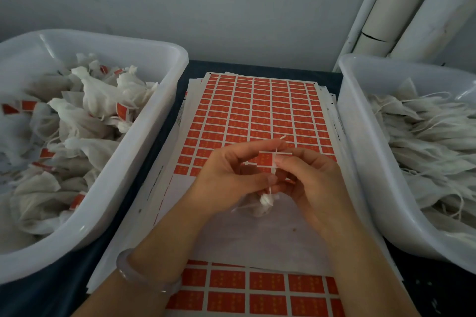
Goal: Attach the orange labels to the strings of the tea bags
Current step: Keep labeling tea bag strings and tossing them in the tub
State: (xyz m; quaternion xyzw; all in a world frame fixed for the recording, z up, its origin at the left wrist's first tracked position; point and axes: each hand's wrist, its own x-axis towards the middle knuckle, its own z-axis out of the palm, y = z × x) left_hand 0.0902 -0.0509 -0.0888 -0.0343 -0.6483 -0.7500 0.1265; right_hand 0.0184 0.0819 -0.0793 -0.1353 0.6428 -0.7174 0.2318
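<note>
Over the middle of the sheets, my left hand [229,177] and my right hand [309,177] meet fingertip to fingertip. Between them sits one orange label [265,159] with a white string [276,162] running across it; both hands pinch the label and string. A small white tea bag [262,203] hangs from that string under my fingers. A sheet of orange labels [257,110] lies flat beneath, with its lower rows peeled off.
A white tub [164,64] on the left holds tea bags carrying orange labels. A white tub [360,136] on the right holds plain tea bags with loose strings. More label sheets [244,291] lie near me. White pipes [412,8] stand at the back right.
</note>
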